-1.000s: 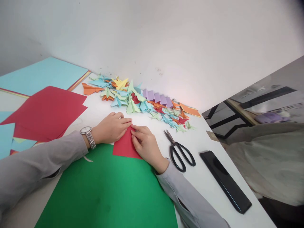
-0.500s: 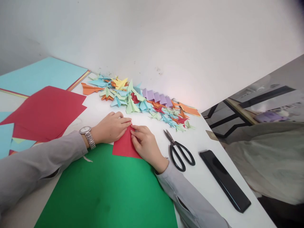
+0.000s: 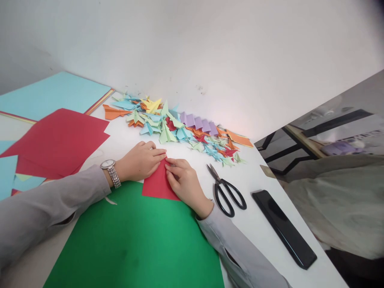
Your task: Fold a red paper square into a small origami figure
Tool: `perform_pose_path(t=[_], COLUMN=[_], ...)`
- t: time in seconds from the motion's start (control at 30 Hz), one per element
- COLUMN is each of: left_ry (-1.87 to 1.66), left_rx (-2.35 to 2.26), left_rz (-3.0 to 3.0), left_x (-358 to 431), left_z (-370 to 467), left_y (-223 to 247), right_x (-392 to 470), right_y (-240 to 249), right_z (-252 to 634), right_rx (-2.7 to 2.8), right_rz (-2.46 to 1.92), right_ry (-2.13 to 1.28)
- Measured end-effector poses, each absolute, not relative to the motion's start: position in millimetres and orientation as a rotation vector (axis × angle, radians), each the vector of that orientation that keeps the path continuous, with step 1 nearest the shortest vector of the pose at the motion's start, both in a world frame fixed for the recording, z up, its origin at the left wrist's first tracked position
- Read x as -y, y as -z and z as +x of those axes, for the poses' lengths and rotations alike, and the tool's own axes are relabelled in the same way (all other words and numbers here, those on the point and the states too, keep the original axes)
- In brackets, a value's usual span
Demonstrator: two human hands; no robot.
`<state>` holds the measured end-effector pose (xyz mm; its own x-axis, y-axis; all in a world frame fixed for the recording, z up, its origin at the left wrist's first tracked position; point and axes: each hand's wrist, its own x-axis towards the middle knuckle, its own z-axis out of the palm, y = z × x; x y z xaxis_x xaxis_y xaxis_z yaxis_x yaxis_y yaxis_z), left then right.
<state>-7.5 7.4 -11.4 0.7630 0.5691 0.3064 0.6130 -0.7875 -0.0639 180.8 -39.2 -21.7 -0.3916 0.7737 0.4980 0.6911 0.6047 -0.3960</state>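
A small piece of red paper [image 3: 158, 186] lies over the far edge of a large green sheet [image 3: 135, 240]. Both hands meet at its far end. My left hand [image 3: 140, 161], with a silver watch [image 3: 111, 173] on the wrist, presses its fingers together on the paper's upper left edge. My right hand [image 3: 186, 184] pinches the upper right edge with thumb and fingertips. The paper's tip is partly hidden under the fingers. Black-handled scissors [image 3: 226, 190] rest to the right of my right hand, blades pointing away.
Several folded paper planes [image 3: 166, 130] in many colours line the wall. Larger red sheets [image 3: 60, 144] and a stack topped with light blue paper [image 3: 57, 96] lie at left. At right is a black glossy case [image 3: 283, 228] near the table edge, with a person's clothing [image 3: 345, 200] beyond.
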Motion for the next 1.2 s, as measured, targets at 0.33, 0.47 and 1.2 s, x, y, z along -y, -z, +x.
perform_pose_path(t=[0.33, 0.47, 1.2], left_ry=[0.391, 0.396, 0.399], left_rx=[0.956, 0.958, 0.965], left_rz=[-2.759, -2.752, -2.819], left_x=[-5.6, -5.4, -5.9], left_z=[-7.2, -7.0, -5.3], left_y=[8.2, 7.8, 5.2], right_x=[39.5, 39.3, 42.8], right_y=[19.4, 19.4, 13.8], right_z=[179.9, 179.9, 178.2], right_rx=[2.207, 2.213, 2.319], right_rz=[-1.146, -1.143, -1.241], right_ry=[-0.14, -0.134, -0.113])
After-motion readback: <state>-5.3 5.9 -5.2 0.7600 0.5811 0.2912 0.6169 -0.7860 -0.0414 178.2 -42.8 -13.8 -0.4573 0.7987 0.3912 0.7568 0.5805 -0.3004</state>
